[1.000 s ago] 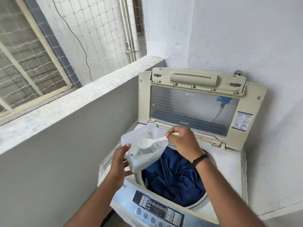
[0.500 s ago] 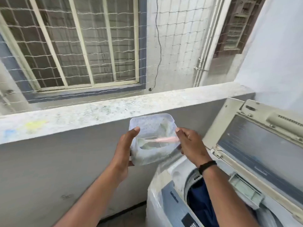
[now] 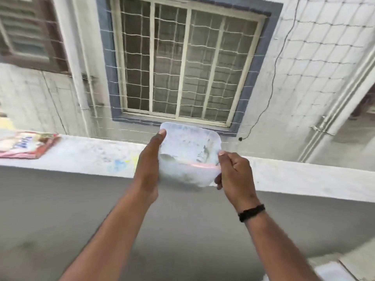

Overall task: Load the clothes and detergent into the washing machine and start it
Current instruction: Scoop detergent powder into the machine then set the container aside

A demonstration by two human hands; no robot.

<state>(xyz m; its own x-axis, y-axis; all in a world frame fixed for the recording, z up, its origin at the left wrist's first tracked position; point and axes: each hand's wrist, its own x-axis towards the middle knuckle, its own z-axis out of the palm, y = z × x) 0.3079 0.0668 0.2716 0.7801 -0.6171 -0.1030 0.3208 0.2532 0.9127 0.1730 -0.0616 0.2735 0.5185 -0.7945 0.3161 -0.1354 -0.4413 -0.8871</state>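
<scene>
A translucent plastic detergent tub (image 3: 188, 153) with white powder is held up in front of the balcony ledge (image 3: 81, 157). My left hand (image 3: 149, 165) grips its left side, thumb on the rim. My right hand (image 3: 233, 173) holds its right side and pinches the handle of a pink spoon (image 3: 203, 165) that lies inside the tub. Only a white corner of the washing machine (image 3: 336, 272) shows at the bottom right; the clothes are out of view.
A red and white detergent packet (image 3: 26, 147) lies on the ledge at the far left. Beyond the ledge are safety netting, a barred window (image 3: 182, 63) and wall pipes (image 3: 334, 118). The grey parapet wall (image 3: 60, 220) fills the lower view.
The view has swung left, away from the washer, which has almost left the frame. Both hands carried the tub and spoon from over the drum to in front of the ledge.
</scene>
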